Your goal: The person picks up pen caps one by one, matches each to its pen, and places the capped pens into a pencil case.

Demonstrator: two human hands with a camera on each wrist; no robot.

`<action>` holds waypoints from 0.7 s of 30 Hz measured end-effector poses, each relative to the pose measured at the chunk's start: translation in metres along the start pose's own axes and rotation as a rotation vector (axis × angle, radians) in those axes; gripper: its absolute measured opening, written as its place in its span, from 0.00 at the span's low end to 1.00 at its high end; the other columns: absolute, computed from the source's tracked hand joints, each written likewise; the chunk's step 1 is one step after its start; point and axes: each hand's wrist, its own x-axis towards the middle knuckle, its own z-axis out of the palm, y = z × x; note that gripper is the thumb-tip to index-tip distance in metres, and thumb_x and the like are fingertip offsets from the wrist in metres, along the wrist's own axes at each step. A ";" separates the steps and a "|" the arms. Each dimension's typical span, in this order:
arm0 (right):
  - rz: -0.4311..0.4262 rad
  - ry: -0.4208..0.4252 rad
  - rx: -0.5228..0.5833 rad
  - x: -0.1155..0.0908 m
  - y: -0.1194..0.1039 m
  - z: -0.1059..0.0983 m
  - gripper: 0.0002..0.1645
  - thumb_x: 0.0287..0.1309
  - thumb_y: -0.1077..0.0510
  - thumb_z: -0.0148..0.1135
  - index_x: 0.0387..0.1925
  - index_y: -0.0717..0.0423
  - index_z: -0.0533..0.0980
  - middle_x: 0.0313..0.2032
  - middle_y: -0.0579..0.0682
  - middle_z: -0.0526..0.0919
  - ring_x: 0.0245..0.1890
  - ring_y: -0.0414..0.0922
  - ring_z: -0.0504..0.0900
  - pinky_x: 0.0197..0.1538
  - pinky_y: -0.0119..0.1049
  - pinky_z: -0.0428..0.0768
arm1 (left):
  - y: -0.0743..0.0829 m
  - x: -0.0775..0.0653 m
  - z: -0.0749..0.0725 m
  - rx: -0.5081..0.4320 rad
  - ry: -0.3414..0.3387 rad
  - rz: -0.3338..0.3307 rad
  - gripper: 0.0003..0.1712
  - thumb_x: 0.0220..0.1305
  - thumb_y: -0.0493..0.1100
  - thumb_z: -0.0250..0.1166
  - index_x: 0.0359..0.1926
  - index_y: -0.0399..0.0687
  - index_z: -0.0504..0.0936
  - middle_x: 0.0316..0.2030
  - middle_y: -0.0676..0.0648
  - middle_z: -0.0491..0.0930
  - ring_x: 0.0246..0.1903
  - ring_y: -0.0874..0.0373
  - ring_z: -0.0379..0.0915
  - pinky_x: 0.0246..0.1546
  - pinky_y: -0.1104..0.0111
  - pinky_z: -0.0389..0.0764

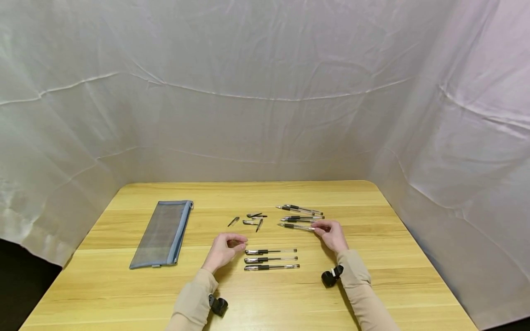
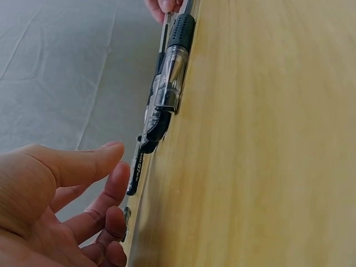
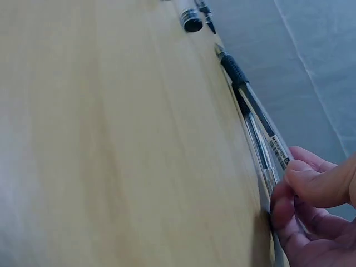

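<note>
My right hand (image 1: 331,234) pinches the rear end of an uncapped pen (image 3: 257,108) between thumb and fingers; its tip points left. Just beyond it lie several more uncapped pens (image 1: 302,217) with black grips. To the left of three capped pens (image 1: 271,259), lying in a row, is my left hand (image 1: 223,250). Its thumb and fingers are loosely bent, with nothing visible between them. The left wrist view shows the capped ends of the pens (image 2: 161,125) beside the fingertips. Farther back, several loose black-and-clear pen caps (image 1: 250,222) are scattered.
A blue-edged mesh zip pouch (image 1: 161,234) lies flat at the left of the wooden table (image 1: 352,197). Grey cloth (image 1: 265,128) hangs around the table's back and sides. A small black camera is strapped to each wrist.
</note>
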 end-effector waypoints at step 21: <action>0.187 0.024 0.833 -0.009 0.002 0.007 0.23 0.57 0.75 0.64 0.55 0.79 0.74 0.34 0.48 0.90 0.33 0.42 0.89 0.47 0.34 0.88 | 0.000 0.000 0.001 -0.024 0.022 -0.032 0.07 0.61 0.33 0.69 0.41 0.39 0.89 0.37 0.44 0.87 0.33 0.60 0.75 0.34 0.74 0.74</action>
